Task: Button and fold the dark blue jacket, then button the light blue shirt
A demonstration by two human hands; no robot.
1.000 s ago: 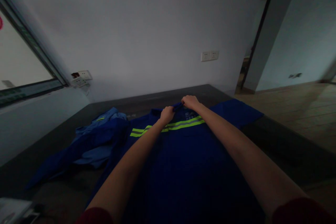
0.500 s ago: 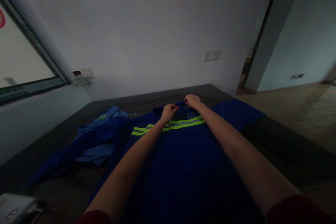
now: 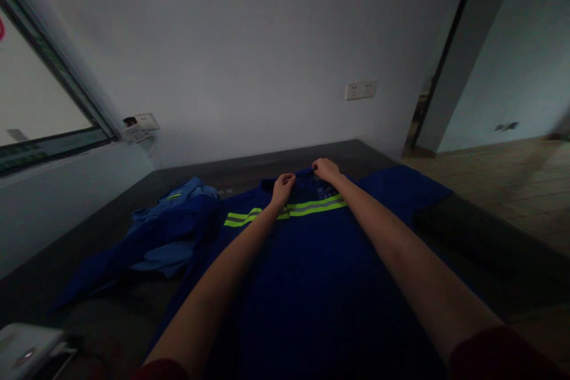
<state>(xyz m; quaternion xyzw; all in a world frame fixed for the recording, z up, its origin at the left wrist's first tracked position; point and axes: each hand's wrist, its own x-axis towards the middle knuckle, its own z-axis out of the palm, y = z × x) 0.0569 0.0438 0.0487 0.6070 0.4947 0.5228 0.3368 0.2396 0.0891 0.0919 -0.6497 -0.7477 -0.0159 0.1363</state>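
While a bare strip of worktop (image 3: 240, 167) ran between the wall (image 3: 249, 71) and the collar (image 3: 304, 173), the one dark blue jacket (image 3: 303, 273) lay spread toward the wearer, its sleeve at the right reaching the worktop's side edge. More open surface lay just nearer than that sleeve. One lighter blue garment (image 3: 168, 256) was bunched at the left, partly covered by dark blue cloth; one white device (image 3: 29, 344) stood at the near left. Both forearms stretched forward, converging: the right hand (image 3: 326, 170) pinched the collar, while the left hand (image 3: 282, 188) had fingertips together at it, whether gripping cloth I could not tell.
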